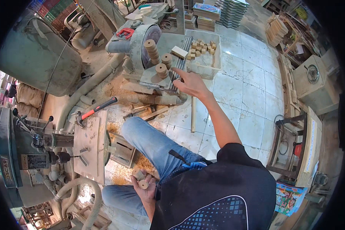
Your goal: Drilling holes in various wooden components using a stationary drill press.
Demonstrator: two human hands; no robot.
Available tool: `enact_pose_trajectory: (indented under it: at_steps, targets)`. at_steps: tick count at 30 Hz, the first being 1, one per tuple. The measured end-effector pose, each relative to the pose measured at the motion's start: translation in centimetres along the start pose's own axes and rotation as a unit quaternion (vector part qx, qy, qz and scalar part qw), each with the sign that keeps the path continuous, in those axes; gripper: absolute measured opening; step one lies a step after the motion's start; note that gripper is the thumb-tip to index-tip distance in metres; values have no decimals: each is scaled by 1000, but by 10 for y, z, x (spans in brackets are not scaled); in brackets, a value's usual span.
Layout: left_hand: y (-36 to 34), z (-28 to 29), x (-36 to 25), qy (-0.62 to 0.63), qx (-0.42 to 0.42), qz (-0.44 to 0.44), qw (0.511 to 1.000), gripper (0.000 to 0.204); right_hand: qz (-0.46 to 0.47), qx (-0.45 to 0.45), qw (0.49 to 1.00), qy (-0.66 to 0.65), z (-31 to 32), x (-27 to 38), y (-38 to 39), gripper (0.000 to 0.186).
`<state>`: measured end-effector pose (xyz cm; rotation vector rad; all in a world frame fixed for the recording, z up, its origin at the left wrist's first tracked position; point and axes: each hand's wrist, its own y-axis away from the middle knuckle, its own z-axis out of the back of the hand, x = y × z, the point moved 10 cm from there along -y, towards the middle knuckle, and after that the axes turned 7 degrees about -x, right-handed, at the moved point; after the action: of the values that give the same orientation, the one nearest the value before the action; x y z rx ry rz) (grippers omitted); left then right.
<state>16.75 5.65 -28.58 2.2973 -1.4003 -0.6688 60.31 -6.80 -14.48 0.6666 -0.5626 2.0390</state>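
Low in the view, my left hand [147, 191] is closed around small wooden pieces, among them a pale block [138, 174] and a disc with a centre hole [143, 184]. My right hand [189, 82] reaches to the grey table of a disc sander [145, 78], fingers apart and index extended, with nothing visible in it. Just left of its fingertips are short stacks of holed wooden discs [161, 69] [166, 59]; a taller stack [152, 50] stands behind them. A light rectangular block [179, 52] rests farther back on the sander table.
A plastic crate [207, 69] of several wooden cubes stands behind the sander. At left are a drill press [34, 157], a board [90, 145] with a red-handled hammer [96, 110], hoses [149, 99] and a large tank [34, 61]. At right stand a metal frame [287, 142] and a cabinet [310, 92].
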Motion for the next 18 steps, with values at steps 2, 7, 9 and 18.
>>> enact_pose_trajectory:
  at_steps: [2,7,9,18]
  targets:
    - [0,-3,-1,4,19,8,1000,46,-4,-21,1000,-14,4,-2,1,64]
    - [-1,-2,-4,13,31,5,999,46,21,-40,999,-15,3,-2,-8,66]
    - [-1,3,-2,37,14,17,999,44,29,-45,998,-12,2,-2,-10,66]
    - [-1,13,-2,24,-28,5,999,40,7,-46,999,1,17,7,-13,64]
